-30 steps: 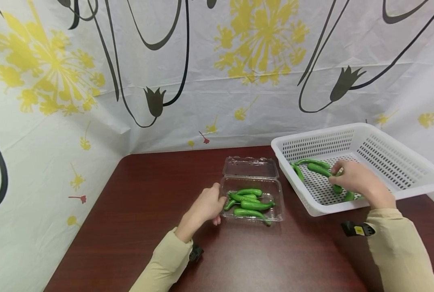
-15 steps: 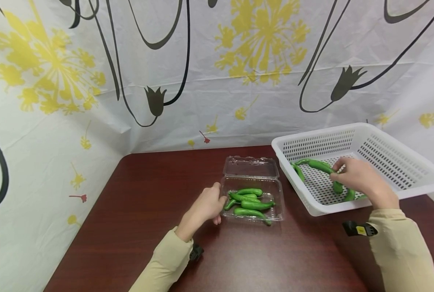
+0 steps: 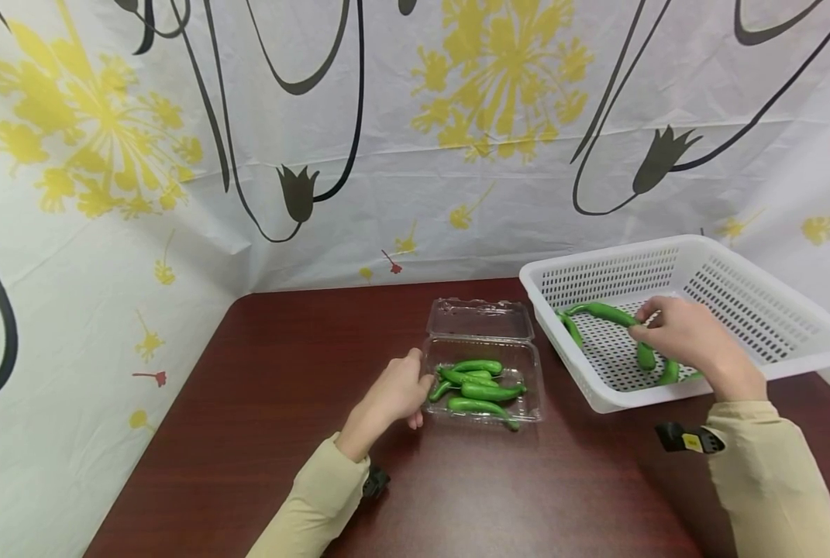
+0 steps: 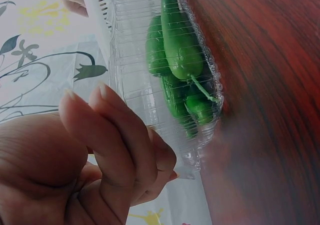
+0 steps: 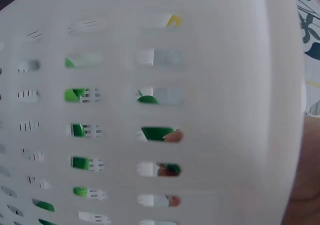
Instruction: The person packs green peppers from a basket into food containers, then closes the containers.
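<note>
Green chili pepper [image 3: 608, 312] is in the white plastic basket [image 3: 601, 397], long axis slanting back-left to front-right, front end pinched by the right hand [image 3: 690, 335]. Left hand [image 3: 392, 391] is at the clear clamshell [image 3: 480, 321], can't tell if it's gripping tbh.

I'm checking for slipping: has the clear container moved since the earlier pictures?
No: in the head view, the clear container shows no visible shift against the back edge of the table.

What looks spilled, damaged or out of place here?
Nothing looks spilled or damaged. Slightly odd: in the clear container, the front pepper reaches the front edge; whether its tip pokes over, I can't tell.
</note>
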Available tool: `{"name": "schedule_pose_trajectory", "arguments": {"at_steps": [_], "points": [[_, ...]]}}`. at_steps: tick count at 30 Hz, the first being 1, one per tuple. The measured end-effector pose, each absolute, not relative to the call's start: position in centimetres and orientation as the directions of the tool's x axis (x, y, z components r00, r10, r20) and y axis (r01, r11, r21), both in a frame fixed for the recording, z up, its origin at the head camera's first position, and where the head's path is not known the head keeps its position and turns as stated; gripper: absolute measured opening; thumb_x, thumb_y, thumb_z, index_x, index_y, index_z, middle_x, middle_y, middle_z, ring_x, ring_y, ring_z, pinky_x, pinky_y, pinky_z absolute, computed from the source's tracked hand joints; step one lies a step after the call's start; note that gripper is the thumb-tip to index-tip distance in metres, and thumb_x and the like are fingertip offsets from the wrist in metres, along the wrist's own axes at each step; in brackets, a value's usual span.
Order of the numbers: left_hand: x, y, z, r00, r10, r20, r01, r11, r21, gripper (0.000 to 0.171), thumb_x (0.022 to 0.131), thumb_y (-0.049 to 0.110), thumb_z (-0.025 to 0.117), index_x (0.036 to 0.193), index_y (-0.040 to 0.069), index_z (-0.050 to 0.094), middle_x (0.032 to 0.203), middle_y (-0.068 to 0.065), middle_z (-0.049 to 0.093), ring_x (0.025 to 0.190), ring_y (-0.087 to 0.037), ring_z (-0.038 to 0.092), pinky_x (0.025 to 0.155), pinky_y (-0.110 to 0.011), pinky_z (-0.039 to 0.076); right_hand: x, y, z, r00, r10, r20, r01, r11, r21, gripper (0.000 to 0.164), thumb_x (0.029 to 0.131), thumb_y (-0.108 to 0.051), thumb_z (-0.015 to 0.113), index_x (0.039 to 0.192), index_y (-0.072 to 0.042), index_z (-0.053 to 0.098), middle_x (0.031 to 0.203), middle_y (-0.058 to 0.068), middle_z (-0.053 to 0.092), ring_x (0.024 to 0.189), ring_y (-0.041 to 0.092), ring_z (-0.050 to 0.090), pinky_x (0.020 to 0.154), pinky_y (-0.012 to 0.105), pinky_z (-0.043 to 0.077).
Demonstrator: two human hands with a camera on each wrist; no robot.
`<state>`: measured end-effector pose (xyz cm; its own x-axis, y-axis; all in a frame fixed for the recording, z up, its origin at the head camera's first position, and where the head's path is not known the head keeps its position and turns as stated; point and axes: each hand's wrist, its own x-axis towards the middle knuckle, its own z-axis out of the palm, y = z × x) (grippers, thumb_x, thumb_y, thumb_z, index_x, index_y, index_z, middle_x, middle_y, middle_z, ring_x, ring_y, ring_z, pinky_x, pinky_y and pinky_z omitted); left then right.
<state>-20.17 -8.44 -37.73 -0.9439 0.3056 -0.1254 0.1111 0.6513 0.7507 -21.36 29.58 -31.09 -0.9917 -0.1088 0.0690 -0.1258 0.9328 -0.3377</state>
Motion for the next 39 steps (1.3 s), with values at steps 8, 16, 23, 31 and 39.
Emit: {"name": "schedule_pose_trajectory", "arguments": {"at_steps": [8,16,23,31,39], "points": [[-20.1,-8.4,-37.6,-0.942,0.308,-0.132,0.110,0.657,0.745,0.020,0.093,0.011,0.049,0.108,-0.002,0.045,0.057,-0.012,0.058,0.034,-0.018,0.056,0.040,-0.035,0.050,-21.1,29.5,-31.0,-0.992,-0.101,0.081,-0.123,0.931,-0.344,0.034,0.083,-0.026,0.062,0.096,0.006,0.061,0.082,0.016,0.066,0.077,0.033,0.061,0.064,0.047,0.047],[-20.2,-8.5,-37.6,-0.941,0.310,-0.135,0.108,0.655,0.748,0.023,0.094,0.011,0.049,0.111,-0.003,0.044,0.058,-0.013,0.059,0.034,-0.018,0.056,0.040,-0.035,0.050,-20.7,29.0,-30.6,-0.989,-0.094,0.114,-0.130,0.920,-0.371,0.036,0.084,-0.025,0.062,0.099,0.008,0.060,0.086,0.020,0.065,0.080,0.035,0.061,0.070,0.050,0.046],[-20.2,-8.4,-37.6,-0.942,0.309,-0.131,0.109,0.651,0.751,0.020,0.093,0.010,0.048,0.108,-0.003,0.045,0.057,-0.012,0.058,0.034,-0.018,0.056,0.040,-0.037,0.050,-20.6,28.6,-30.2,-0.983,-0.104,0.150,-0.153,0.918,-0.367,0.034,0.084,-0.023,0.061,0.098,0.007,0.061,0.086,0.019,0.066,0.081,0.036,0.061,0.071,0.050,0.046],[-20.1,-8.4,-37.6,-0.943,0.307,-0.129,0.109,0.651,0.751,0.019,0.093,0.010,0.048,0.107,-0.002,0.045,0.057,-0.012,0.058,0.034,-0.018,0.056,0.040,-0.037,0.050,-20.3,28.1,-29.9,-0.981,-0.098,0.169,-0.156,0.915,-0.372,0.031,0.084,-0.024,0.061,0.096,0.004,0.062,0.083,0.014,0.067,0.079,0.034,0.061,0.071,0.050,0.045],[-20.1,-8.4,-37.7,-0.941,0.312,-0.130,0.110,0.646,0.755,0.020,0.094,0.010,0.048,0.108,-0.004,0.045,0.057,-0.012,0.058,0.034,-0.018,0.056,0.039,-0.035,0.049,-19.9,27.5,-29.5,-0.979,-0.113,0.170,-0.172,0.907,-0.385,0.031,0.084,-0.022,0.061,0.097,0.005,0.062,0.084,0.014,0.067,0.079,0.032,0.063,0.072,0.050,0.046]]}}
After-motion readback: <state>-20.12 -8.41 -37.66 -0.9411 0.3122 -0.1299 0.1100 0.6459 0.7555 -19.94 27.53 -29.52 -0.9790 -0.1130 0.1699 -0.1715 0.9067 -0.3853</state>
